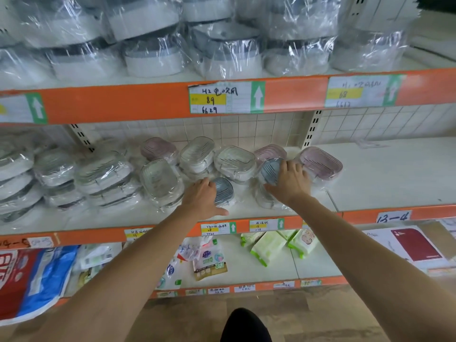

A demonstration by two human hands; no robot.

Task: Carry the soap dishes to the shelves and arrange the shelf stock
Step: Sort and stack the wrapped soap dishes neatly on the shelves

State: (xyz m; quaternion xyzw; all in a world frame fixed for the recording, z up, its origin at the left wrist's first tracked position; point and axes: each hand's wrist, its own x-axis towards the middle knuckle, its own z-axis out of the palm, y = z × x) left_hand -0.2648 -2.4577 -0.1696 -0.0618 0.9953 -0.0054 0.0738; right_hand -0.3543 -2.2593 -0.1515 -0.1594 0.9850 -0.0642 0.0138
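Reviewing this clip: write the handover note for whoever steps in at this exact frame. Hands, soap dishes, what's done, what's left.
Left hand: flat, fingers on a wrapped blue soap dish at the middle shelf front.
Right hand: fingers over a second blue dish, which sits on stacked wrapped dishes; whether it grips is unclear.
Done: the dishes are on the shelf: clear, white and pink ones in loose, uneven stacks.
Left: straighten the stacks and rows; the right part of the shelf is free.

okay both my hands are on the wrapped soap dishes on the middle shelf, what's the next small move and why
Probably slide the blue dish under your right hand rightward: the shelf there is bare, while the dishes by your left hand are crowded.
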